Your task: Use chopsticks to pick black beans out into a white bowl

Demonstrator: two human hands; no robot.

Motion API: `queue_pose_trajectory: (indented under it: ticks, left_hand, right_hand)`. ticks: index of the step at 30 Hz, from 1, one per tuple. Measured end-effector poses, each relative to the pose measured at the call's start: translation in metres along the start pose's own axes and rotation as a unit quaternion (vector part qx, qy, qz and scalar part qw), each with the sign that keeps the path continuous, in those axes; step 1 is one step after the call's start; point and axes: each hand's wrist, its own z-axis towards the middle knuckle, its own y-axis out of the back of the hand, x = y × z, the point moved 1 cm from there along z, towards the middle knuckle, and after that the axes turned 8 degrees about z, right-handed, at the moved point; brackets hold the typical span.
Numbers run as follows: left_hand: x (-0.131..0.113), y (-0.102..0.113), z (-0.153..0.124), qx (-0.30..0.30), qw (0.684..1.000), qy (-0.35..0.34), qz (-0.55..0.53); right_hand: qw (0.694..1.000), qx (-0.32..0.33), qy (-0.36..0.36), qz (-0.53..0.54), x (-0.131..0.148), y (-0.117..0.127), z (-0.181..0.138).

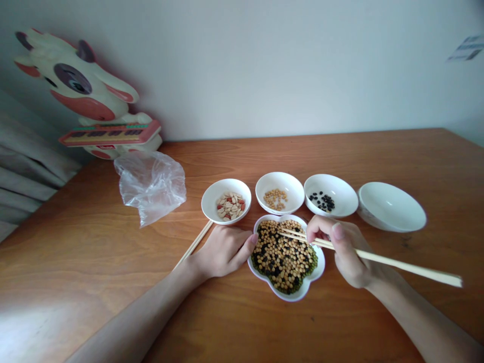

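Chopsticks (363,254) are being gripped by the right hand (346,252) over the flower-shaped bowl (315,272) lower center, left hand (223,249) resting loosely curled at its rim, all sitting on a wooden table (242,156) against a plain wall (264,65).

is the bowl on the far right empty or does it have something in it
Empty. The far-right bowl shows only bare white inside, while the three small bowls beside it each hold seeds or beans.

Cow toy (88,96) by wall; crumpled plastic bag (151,185) (clear) on table (397,151).
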Motion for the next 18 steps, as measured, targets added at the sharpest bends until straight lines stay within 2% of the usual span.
queue_pose_trajectory:
  ticks: [11,18]
  left_hand:
    - [0.0018,-0.0033,-0.0008,0.008,1.0,0.004,-0.014]
    - [0.0035,-0.0046,-0.0015,0.016,1.0,0.006,-0.018]
  right_hand:
    - [0.999,-0.023,0.009,0.025,0.0005,-0.0015,-0.0009]
    - [1.0,-0.017,-0.015,0.016,0.0007,0.0015,-0.0012]
